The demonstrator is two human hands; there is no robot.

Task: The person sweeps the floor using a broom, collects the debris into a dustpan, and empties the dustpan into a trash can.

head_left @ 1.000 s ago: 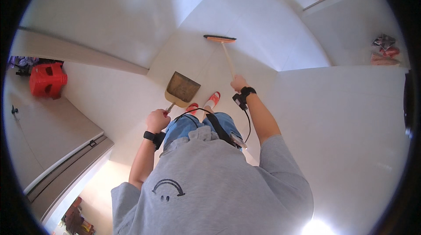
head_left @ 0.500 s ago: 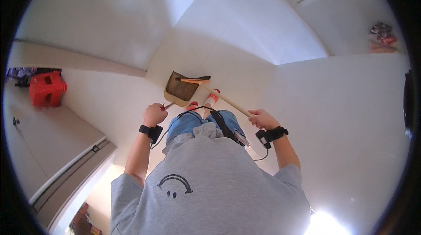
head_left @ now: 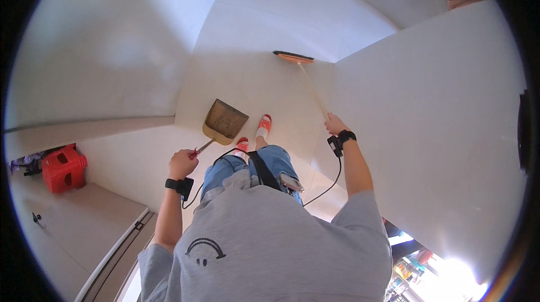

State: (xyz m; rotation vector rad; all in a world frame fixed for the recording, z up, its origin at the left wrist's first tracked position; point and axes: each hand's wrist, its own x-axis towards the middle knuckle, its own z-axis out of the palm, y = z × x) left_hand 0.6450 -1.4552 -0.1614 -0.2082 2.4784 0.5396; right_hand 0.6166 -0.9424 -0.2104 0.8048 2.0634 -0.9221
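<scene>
In my left hand (head_left: 183, 163) is the handle of a dustpan (head_left: 225, 122), my fingers closed round it. The pan is yellowish with a brown, dirty-looking inside, and lies ahead of my feet to the left. My right hand (head_left: 336, 124) grips the pale stick of a broom (head_left: 295, 57). Its orange head with dark bristles rests on the floor farther ahead, near the corner of the right-hand wall. Broom and dustpan are apart. Whether any dirt lies in the pan, I cannot tell.
Red slippers (head_left: 264, 123) are on my feet between the two tools. White walls close in on both sides. A red plastic stool (head_left: 64, 169) stands at the left beyond a ledge. Cables run from my wrist straps to my waist.
The broom head has left the dustpan and moved forward and right as my right arm reached out. The dustpan stays in my left hand, slightly turned. My view has shifted.
</scene>
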